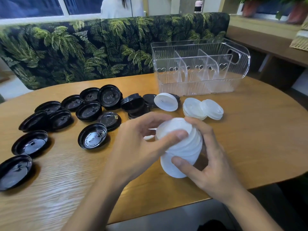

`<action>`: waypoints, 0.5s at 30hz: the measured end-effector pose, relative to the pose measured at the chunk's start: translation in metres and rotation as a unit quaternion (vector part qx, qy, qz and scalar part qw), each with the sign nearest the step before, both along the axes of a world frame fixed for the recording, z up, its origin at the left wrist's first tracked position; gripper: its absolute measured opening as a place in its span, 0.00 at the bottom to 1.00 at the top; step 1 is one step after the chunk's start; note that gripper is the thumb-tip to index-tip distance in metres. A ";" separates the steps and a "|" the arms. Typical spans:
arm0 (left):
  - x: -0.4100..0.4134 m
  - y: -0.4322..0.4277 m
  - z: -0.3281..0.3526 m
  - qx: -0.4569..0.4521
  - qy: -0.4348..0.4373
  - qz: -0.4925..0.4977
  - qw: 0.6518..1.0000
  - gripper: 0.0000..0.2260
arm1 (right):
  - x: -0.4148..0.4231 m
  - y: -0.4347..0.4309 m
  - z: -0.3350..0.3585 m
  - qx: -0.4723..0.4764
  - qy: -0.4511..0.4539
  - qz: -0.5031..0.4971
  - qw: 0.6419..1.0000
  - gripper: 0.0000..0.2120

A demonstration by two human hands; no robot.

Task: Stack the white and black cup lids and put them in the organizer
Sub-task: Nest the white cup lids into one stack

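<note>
Both hands hold a stack of white lids (pixel 183 147) above the table's front edge. My left hand (pixel 138 147) grips its left side, thumb across the top lid. My right hand (pixel 208 157) wraps the right side, thumb on the bottom lid. One white lid (pixel 166 101) leans on black lids, and a few more white lids (pixel 202 108) lie just right of it. Several black lids (pixel 90 110) are scattered over the table's left half. The clear organizer (pixel 198 87), with upright dividers and heart cut-outs, stands at the back right and looks empty.
The wooden table (pixel 258 130) has a rounded right end. A leaf-patterned bench back (pixel 83 47) runs behind it, and a person in white (pixel 121 7) sits beyond. A wooden ledge (pixel 266 37) with potted plants is at the far right.
</note>
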State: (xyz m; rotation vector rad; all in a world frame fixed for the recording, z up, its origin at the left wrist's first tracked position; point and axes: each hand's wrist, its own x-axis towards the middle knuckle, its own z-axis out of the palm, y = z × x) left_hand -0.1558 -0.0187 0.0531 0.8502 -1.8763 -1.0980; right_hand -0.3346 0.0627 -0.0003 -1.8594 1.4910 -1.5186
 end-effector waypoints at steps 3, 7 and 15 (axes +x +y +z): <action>0.002 0.002 0.004 -0.050 -0.052 -0.002 0.997 0.24 | 0.000 0.000 0.001 -0.002 -0.010 0.011 1.000 0.36; 0.003 0.002 0.008 -0.061 -0.062 -0.036 0.996 0.26 | 0.001 0.001 0.003 0.003 -0.030 0.030 0.999 0.41; 0.009 -0.001 0.007 -0.014 -0.036 -0.114 0.993 0.35 | 0.000 0.001 0.002 0.013 -0.015 0.025 0.999 0.39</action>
